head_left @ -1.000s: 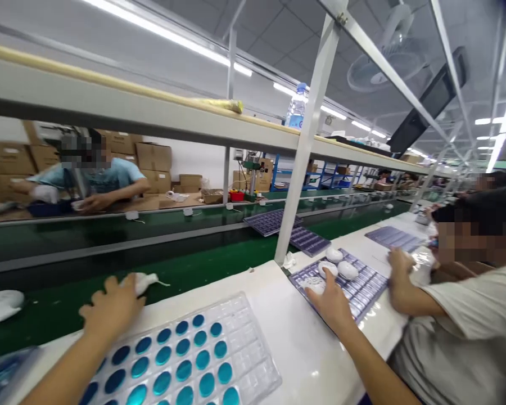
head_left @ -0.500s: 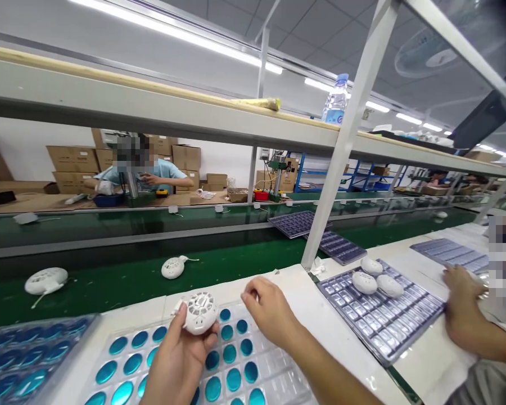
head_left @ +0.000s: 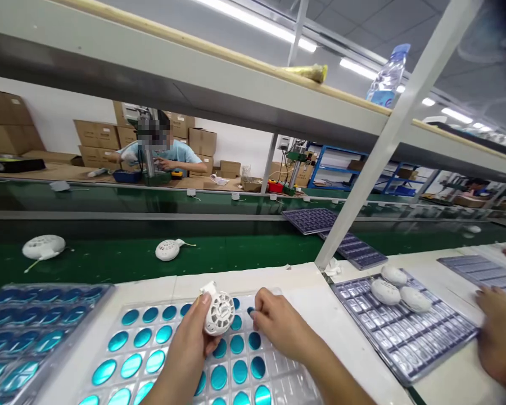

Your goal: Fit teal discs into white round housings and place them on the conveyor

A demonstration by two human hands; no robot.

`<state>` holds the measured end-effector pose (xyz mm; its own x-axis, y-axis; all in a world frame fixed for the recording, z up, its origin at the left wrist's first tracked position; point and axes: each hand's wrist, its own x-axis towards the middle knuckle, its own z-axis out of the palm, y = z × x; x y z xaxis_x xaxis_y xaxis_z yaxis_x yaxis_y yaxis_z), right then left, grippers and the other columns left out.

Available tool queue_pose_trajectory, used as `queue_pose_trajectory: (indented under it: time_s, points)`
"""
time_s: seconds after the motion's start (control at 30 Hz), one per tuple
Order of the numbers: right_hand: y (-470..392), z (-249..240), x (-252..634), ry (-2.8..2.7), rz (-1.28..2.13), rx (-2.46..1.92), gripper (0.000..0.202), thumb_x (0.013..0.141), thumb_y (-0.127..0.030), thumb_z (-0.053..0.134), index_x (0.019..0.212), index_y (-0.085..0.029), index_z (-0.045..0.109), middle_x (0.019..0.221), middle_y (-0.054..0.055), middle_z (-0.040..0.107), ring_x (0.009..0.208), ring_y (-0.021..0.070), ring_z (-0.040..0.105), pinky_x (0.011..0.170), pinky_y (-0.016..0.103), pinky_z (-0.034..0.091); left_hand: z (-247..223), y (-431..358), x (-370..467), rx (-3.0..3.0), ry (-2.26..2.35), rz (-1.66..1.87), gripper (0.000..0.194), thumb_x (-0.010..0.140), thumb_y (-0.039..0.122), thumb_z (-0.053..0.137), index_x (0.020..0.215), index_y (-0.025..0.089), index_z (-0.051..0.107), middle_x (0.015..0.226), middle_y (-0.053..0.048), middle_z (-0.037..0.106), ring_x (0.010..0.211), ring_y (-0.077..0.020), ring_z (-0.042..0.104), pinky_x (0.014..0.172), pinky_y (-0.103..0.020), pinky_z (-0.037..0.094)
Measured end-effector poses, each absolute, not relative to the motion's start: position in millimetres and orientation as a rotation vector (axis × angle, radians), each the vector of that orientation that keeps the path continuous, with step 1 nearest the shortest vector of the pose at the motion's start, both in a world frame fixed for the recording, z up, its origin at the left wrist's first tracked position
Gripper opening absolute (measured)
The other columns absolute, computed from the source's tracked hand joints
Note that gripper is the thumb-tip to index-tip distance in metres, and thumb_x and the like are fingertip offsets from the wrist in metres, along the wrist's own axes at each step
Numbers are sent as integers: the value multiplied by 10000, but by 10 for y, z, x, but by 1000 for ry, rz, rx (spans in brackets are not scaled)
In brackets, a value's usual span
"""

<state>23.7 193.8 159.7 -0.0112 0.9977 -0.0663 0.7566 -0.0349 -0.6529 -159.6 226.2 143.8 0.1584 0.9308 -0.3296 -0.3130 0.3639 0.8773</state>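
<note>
My left hand (head_left: 186,344) is closed around a white round plastic housing (head_left: 220,316) with a slotted grille, its small tab pointing up. Beneath both hands lies a clear plastic tray (head_left: 284,368) with shiny blue discs in rows; several pockets on its right side hold no disc. My right hand (head_left: 280,325) is at the tray's far right part, thumb and forefinger pinched on a small blue disc (head_left: 250,310), of which only an edge shows. The hands are apart, with the housing slightly left of the pinched disc.
Another tray of blue discs (head_left: 34,320) lies at left. Two white housings (head_left: 167,250) rest on the green conveyor (head_left: 236,253). To the right, a tray (head_left: 405,332) carries three white housings beside a co-worker's hand (head_left: 500,332). A shelf post (head_left: 375,163) rises ahead.
The view has shifted, and the housing in my left hand has turned, with its tab now upward. My right hand has come down to the tray and pinched a blue disc.
</note>
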Motion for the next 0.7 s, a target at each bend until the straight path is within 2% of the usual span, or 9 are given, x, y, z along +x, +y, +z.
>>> queue_pose_trajectory:
  time_s: [0.07,0.17,0.3,0.47,0.57,0.63,0.7]
  points:
    - [1857,1635,219,-1715,934,-1614,69,961,-283,419,903,-245,426,731,-6,686,622,147,610,566,226,434,1467,2209,-1579,792,1080,1011,417,745,625,690,880,231,665,598,39,559,568,-137,452,453,-197,367]
    - [1765,1634,99,-1500,1140,-1263,77,932,-299,506,934,-236,462,638,-43,619,543,124,523,535,219,401,1513,2142,-1549,839,1123,1007,447,739,644,681,980,268,690,695,29,628,679,-164,508,536,-205,429]
    - [1726,1589,-48,-1539,1020,-1247,23,897,-226,562,917,-219,552,614,-50,580,575,135,529,591,244,413,1524,2095,-1532,877,1174,992,504,699,651,710,1026,268,712,740,21,632,678,-173,507,578,-245,464]
    - [1743,1555,-69,-1572,898,-1306,21,883,-219,561,905,-219,565,577,-67,543,536,135,517,584,251,400,1543,2049,-1521,878,1208,991,557,748,643,667,1155,263,679,912,-12,670,777,-199,534,607,-264,490]
    - [1743,1548,-62,-1559,889,-1333,13,884,-227,561,893,-219,566,572,-73,523,534,132,503,584,255,388,1577,2031,-1519,900,1171,998,532,751,634,669,1121,253,689,871,-12,658,776,-202,541,616,-266,495]
    - [1739,1544,-58,-1540,916,-1347,20,888,-230,564,906,-223,561,568,-81,494,537,127,477,573,251,369,1589,2030,-1534,936,1122,1001,523,744,636,674,1096,249,694,770,3,623,695,-179,515,560,-245,463]
    - [1734,1541,-58,-1475,974,-1375,146,877,-251,613,1011,-238,557,584,-91,457,556,128,452,565,245,354,1581,2035,-1562,978,1044,977,527,743,626,684,1100,238,675,682,23,576,604,-150,468,498,-227,412]
